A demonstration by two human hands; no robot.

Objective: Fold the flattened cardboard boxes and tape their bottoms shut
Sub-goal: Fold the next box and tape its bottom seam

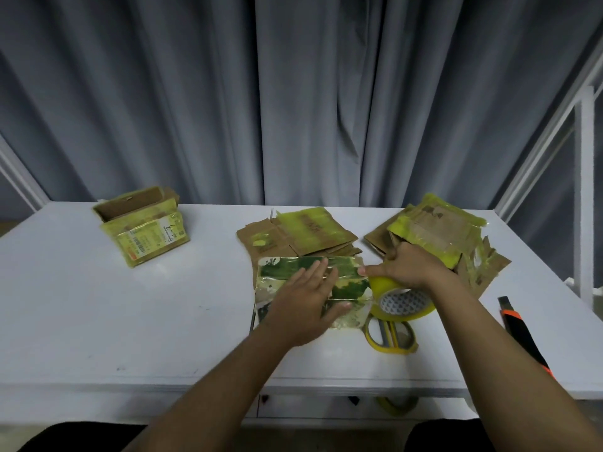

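Observation:
A folded box with a green printed bottom stands on the white table in front of me. My left hand lies flat on it, fingers straight, pressing the taped seam. My right hand grips a yellow tape roll at the box's right end, the tape strip running onto the box. One pile of flattened cardboard boxes lies just behind it. Another pile of flattened boxes sits at the far right.
An assembled open box stands at the far left. Yellow-handled scissors lie beside the tape roll. An orange and black utility knife rests near the right edge. Grey curtains hang behind the table; a white frame stands at right.

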